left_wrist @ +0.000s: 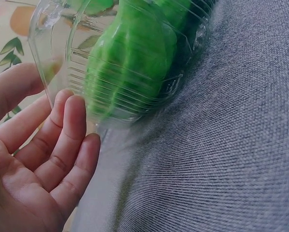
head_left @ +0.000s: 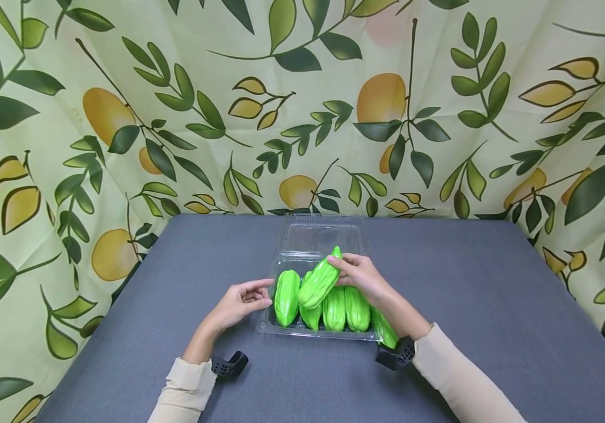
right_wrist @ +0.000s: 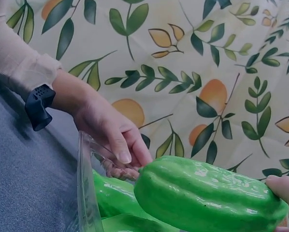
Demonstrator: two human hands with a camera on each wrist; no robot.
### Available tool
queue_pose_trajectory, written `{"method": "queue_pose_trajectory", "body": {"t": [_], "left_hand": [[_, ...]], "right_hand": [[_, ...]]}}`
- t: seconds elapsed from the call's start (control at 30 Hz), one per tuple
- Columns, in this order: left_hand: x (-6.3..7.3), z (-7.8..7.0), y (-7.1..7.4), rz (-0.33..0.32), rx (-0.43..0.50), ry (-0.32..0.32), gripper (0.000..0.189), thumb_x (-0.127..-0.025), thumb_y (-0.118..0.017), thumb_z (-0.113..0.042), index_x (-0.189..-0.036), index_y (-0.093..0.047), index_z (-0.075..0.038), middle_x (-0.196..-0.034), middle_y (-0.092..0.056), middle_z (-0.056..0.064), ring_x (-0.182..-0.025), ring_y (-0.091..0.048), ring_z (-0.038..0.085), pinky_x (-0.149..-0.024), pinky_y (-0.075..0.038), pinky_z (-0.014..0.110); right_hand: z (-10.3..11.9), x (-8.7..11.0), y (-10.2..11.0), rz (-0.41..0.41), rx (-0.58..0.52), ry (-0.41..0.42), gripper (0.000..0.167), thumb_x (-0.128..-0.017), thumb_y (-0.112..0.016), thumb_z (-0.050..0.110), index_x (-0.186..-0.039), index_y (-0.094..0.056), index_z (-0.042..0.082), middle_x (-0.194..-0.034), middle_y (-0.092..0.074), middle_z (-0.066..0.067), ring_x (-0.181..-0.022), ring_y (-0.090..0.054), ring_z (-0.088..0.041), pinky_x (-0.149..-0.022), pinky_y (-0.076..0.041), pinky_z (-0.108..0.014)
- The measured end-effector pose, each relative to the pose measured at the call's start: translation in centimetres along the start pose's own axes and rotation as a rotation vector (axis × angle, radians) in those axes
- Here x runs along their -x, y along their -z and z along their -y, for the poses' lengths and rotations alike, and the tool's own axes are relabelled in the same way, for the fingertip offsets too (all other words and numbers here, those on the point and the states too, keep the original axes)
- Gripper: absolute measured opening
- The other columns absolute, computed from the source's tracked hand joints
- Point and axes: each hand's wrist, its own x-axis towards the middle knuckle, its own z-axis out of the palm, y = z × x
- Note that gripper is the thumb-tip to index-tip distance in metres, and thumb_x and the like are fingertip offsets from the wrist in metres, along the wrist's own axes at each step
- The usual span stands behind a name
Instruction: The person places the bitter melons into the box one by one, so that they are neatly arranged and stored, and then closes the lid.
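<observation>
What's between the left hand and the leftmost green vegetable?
The clear, ribbed container wall stands between the left hand and that vegetable; the left wrist view shows it.

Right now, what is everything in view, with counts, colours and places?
Held vegetable: 1, green, in the right hand
Container: 1, clear, lid open behind, on the table
Contained vegetables: 4 visible, green, inside it
Rightmost vegetable: 1, green, toward container's right end, partly hidden
Table: 1, grey, beneath
Backdrop: 1, pale with printed leaves and fruit, behind
Wrist devices: 2, black, one per wrist
Sleeves: 2, cream, forearms
Left hand: 1, bare, at container's left side
Right hand: 1, bare, over the container
</observation>
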Motion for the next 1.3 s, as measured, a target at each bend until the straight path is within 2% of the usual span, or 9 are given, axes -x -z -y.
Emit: {"method": "queue_pose_trajectory", "body": {"t": [0.2,0.4,0.53,0.63,0.83,1.0,1.13,1.3], "left_hand": [[0.0,0.0,0.0,0.001,0.002,0.003,0.048,-0.088,-0.066,-0.004,-0.130,-0.051,0.014,-0.092,-0.059,-0.001,-0.083,-0.058,-0.004,-0.075,-0.050,0.013],[-0.1,-0.1,-0.1,0.003,0.008,0.017,0.048,-0.088,-0.066,-0.003,-0.131,-0.051,0.013,-0.092,-0.059,-0.002,-0.083,-0.058,-0.004,-0.075,-0.050,0.013],[-0.1,-0.2,0.0,0.006,0.009,0.018,0.048,-0.088,-0.065,-0.003,-0.131,-0.050,0.014,-0.093,-0.060,0.002,-0.083,-0.058,-0.004,-0.075,-0.050,0.013],[-0.1,-0.2,0.0,0.007,0.011,0.020,0.049,-0.089,-0.065,-0.004,-0.132,-0.050,0.013,-0.094,-0.060,0.003,-0.083,-0.058,-0.004,-0.075,-0.051,0.013],[-0.1,-0.2,0.0,0.007,0.006,0.022,0.049,-0.089,-0.066,-0.005,-0.131,-0.050,0.013,-0.093,-0.059,-0.001,-0.083,-0.059,-0.004,-0.074,-0.050,0.013],[-0.1,-0.2,0.0,0.008,0.007,0.020,0.049,-0.089,-0.065,-0.005,-0.131,-0.049,0.014,-0.092,-0.059,-0.004,-0.083,-0.059,-0.005,-0.075,-0.050,0.012],[-0.1,-0.1,0.0,0.005,0.008,0.022,0.049,-0.089,-0.065,-0.004,-0.131,-0.049,0.015,-0.091,-0.060,-0.006,-0.083,-0.059,-0.005,-0.075,-0.050,0.012],[-0.1,0.0,0.0,0.006,0.011,0.024,0.049,-0.089,-0.065,-0.003,-0.131,-0.049,0.015,-0.094,-0.062,0.004,-0.083,-0.059,-0.005,-0.075,-0.051,0.013]], "right_hand": [[0.0,-0.8,-0.8,0.016,0.069,-0.020,0.050,-0.095,-0.059,0.031,-0.127,-0.055,-0.008,-0.099,-0.069,-0.006,-0.076,-0.064,-0.006,-0.080,-0.057,-0.026],[0.1,-1.5,-1.7,0.015,0.125,-0.053,0.048,-0.094,-0.060,0.033,-0.125,-0.059,-0.004,-0.101,-0.070,-0.011,-0.070,-0.064,-0.008,-0.075,-0.057,-0.026],[0.2,-1.8,-2.3,0.028,0.158,-0.064,0.050,-0.093,-0.061,0.035,-0.128,-0.059,-0.002,-0.120,-0.065,-0.019,-0.070,-0.063,-0.010,-0.074,-0.057,-0.026],[0.2,-2.1,-2.7,0.037,0.193,-0.071,0.052,-0.093,-0.061,0.036,-0.129,-0.058,-0.002,-0.126,-0.061,-0.021,-0.069,-0.062,-0.010,-0.073,-0.056,-0.026],[0.1,-2.7,-3.5,0.059,0.289,-0.029,0.050,-0.094,-0.059,0.038,-0.125,-0.062,-0.001,-0.114,-0.067,-0.019,-0.064,-0.056,-0.009,-0.066,-0.055,-0.025],[0.1,-2.6,-4.0,0.074,0.312,-0.016,0.050,-0.094,-0.061,0.036,-0.127,-0.060,-0.001,-0.112,-0.068,-0.020,-0.069,-0.060,-0.011,-0.068,-0.056,-0.027],[0.1,-2.4,-3.9,0.070,0.294,-0.021,0.052,-0.092,-0.063,0.033,-0.128,-0.057,-0.004,-0.108,-0.068,-0.020,-0.072,-0.062,-0.012,-0.072,-0.057,-0.029],[-0.1,-2.0,-3.5,0.056,0.216,0.003,0.049,-0.093,-0.063,0.027,-0.127,-0.055,-0.008,-0.110,-0.067,-0.023,-0.073,-0.063,-0.010,-0.075,-0.058,-0.030]]}}
